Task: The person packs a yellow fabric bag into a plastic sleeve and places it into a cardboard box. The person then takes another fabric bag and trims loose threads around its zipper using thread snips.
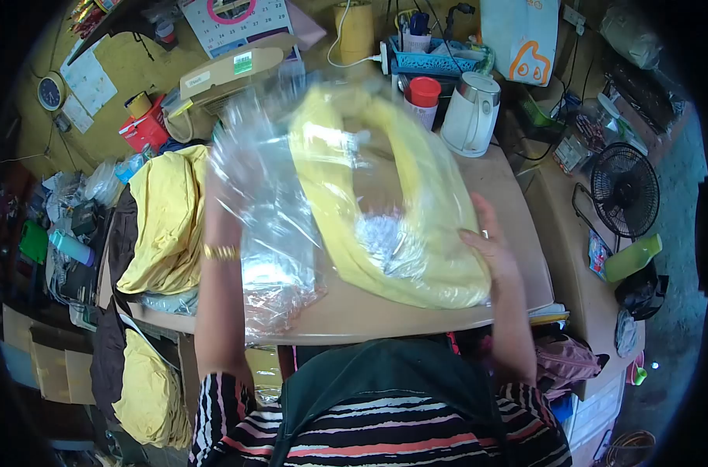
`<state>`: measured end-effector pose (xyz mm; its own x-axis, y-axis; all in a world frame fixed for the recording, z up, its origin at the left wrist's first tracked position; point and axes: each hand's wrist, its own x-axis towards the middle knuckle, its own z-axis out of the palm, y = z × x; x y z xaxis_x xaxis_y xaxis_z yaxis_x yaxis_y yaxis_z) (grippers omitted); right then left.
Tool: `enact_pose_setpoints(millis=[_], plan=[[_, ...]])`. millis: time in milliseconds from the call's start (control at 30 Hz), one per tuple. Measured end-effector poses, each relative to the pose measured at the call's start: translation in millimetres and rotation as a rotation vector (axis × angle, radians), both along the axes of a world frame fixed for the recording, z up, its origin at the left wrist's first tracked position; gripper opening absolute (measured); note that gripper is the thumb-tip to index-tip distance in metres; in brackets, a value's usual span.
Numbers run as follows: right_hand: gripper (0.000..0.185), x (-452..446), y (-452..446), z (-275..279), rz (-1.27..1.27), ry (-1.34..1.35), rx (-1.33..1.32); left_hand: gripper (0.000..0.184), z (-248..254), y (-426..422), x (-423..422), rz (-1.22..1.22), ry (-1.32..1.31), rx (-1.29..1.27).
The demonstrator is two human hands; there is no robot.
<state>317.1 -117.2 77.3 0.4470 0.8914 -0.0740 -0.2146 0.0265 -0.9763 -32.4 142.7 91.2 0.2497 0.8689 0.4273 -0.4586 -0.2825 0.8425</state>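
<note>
A yellow ring-shaped cloth piece is held tilted above the table inside a clear plastic bag. Something pale lavender and white, too blurred to name, shows in the lower part of the ring. My right hand grips the bagged piece at its right edge, thumb on the front. At the left, my left hand is at the loose end of the clear plastic bag; glare and motion hide its fingers. A gold bracelet circles the left wrist. More clear plastic lies below on the table.
Yellow cloth pieces lie stacked at the table's left edge, with another yellow bundle lower down. Behind the table stand a white kettle, a red-lidded container and a blue basket. A black fan is at right.
</note>
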Motion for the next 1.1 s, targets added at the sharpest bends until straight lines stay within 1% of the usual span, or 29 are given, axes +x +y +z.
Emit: enact_pose_setpoints(millis=[33,67,100,133,167,200,233,300,333,367,400,467,500,567,600,633,700,733,767,833,867,900,967,1000,1033,1100], plan=[[0.069,28,-7,-7,-0.002,-0.002,-0.002,0.026,-31,-8,-12,0.003,0.216,-0.081],[0.067,63,-14,-21,0.032,-0.479,-0.293,0.025,-57,-20,-24,-0.028,0.455,-0.157],[0.064,81,-13,-27,0.066,-0.959,-0.577,0.027,-68,-36,-33,-0.087,0.791,-0.263],[0.064,80,-5,-26,0.068,-0.961,-0.567,0.031,-101,-37,-47,-0.065,0.728,-0.230],[0.062,78,3,-26,0.065,-1.032,-0.452,0.037,-113,-34,-50,0.027,0.795,-0.246],[0.060,74,10,-26,0.070,-1.102,-0.337,0.040,-95,-39,-43,0.071,0.837,-0.262],[0.060,69,26,-30,0.085,-1.107,-0.329,0.045,-74,-41,-27,0.117,0.878,-0.281],[0.058,54,64,-56,0.143,-1.308,-0.314,0.047,-70,-37,8,0.149,0.772,-0.296],[0.058,45,75,-72,0.157,-1.308,-0.304,0.047,-87,-24,23,0.229,0.975,-0.084],[0.059,37,86,-88,0.075,-1.454,-0.385,0.048,-104,-13,33,0.305,1.172,0.136],[0.060,33,96,-99,-0.019,-1.601,-0.464,0.048,-102,-11,38,0.319,1.171,0.134],[0.061,37,103,-121,-0.056,-1.587,-0.409,0.035,-94,-4,45,-0.113,0.929,-0.326],[0.062,36,101,-125,-0.089,-1.561,-0.378,0.035,-97,0,41,-0.106,0.931,-0.329],[0.063,38,100,-133,-0.067,-1.560,-0.359,0.015,-105,8,32,-0.150,0.428,-0.525],[0.063,39,101,-132,-0.053,-1.568,-0.341,0.011,-106,11,28,-0.168,0.169,-0.609],[0.063,40,101,-132,-0.048,-1.569,-0.339,0.011,-106,14,19,-0.163,0.167,-0.611],[0.062,39,102,-131,-0.034,-1.551,-0.390,0.012,-103,15,1,-0.104,0.108,-0.519],[0.062,39,102,-131,-0.026,-1.547,-0.388,0.015,-99,14,3,0.024,-0.070,-0.633],[0.062,39,102,-131,-0.027,-1.558,-0.394,0.015,-100,14,-6,0.031,-0.068,-0.636],[0.062,38,101,-132,-0.016,-1.567,-0.403,0.017,-94,9,-24,-0.003,-0.232,-0.733],[0.062,37,102,-132,-0.025,-1.584,-0.411,0.020,-95,6,-21,0.056,-0.095,-0.854],[0.061,37,104,-131,-0.037,-1.602,-0.414,0.020,-102,8,-24,0.064,-0.098,-0.856],[0.061,37,103,-134,-0.035,-1.599,-0.389,0.021,-123,13,-31,-0.361,0.510,-0.750],[0.060,38,104,-133,-0.042,-1.600,-0.366,0.022,-122,11,-26,-0.441,0.488,-0.601],[0.060,38,104,-132,-0.042,-1.603,-0.365,0.022,-119,11,-22,-0.440,0.485,-0.601],[0.061,38,103,-130,0.002,-1.607,-0.432,0.020,-112,8,-13,0.005,0.097,-0.704]])
